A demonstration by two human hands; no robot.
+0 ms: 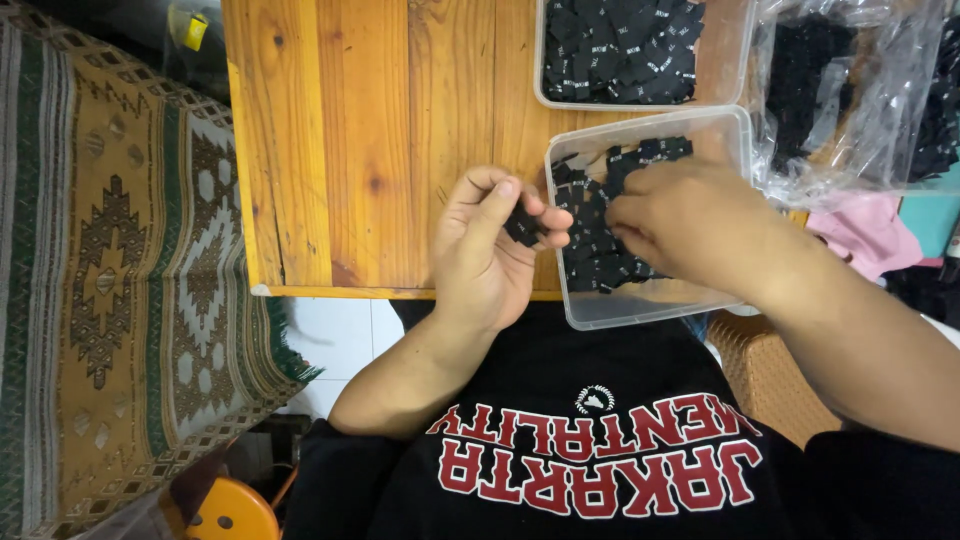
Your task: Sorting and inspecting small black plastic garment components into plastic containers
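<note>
Sorting step: my left hand (490, 250) pinches black labels (522, 228) beside the tub (730, 125); my right hand (690, 220) digs inside, its hold hidden. Next needs one label isolated.

Black short-sleeved shirt (600, 480) with red block lettering outlined in white, small white emblem above the lettering, forearms bare

- The right hand (690, 222) covers the small black fabric labels beneath its fingers, so its grip cannot be judged.
- The white marks on the labels are too small to tell.
- The farther clear plastic tub (715, 85) and the crumpled clear plastic bag (860, 100) are cut off at the top edge.
</note>
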